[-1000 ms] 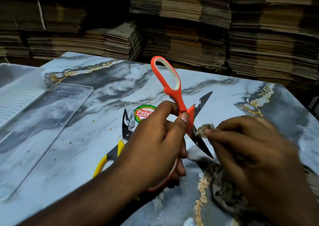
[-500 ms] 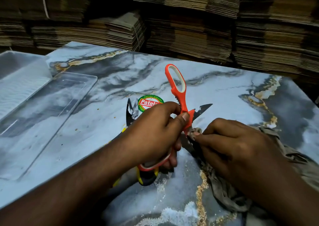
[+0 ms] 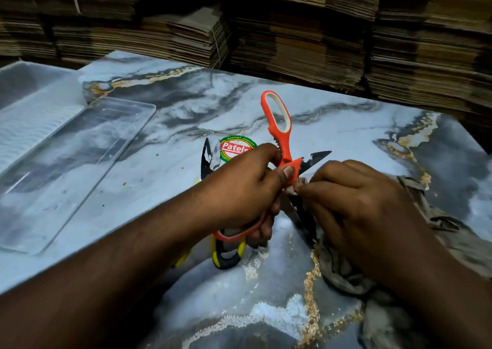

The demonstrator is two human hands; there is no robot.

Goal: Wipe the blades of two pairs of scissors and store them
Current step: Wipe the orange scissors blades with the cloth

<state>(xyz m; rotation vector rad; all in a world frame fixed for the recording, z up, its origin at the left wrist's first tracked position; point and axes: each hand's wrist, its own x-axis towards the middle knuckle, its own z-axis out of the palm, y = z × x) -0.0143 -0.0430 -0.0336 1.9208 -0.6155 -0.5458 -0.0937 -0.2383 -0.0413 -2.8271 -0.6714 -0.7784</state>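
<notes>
Orange scissors (image 3: 277, 125) (blades spread) gripped by left hand (image 3: 239, 188). Right hand (image 3: 356, 202) pinches grey cloth (image 3: 343, 274) against 1 blade.

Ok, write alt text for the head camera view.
A left hand holds open orange scissors while the right hand pinches a cloth on one blade. Yellow scissors lie beneath on the table, a clear tray to the left.

Orange/white scissors (image 3: 277, 125), yellow/black scissors (image 3: 226, 255), grey-blue marbled table w/ gold veins (image 3: 346, 133), red-green sticker (image 3: 234, 146), cloth (image 3: 343, 274) prob. grey-brown
</notes>
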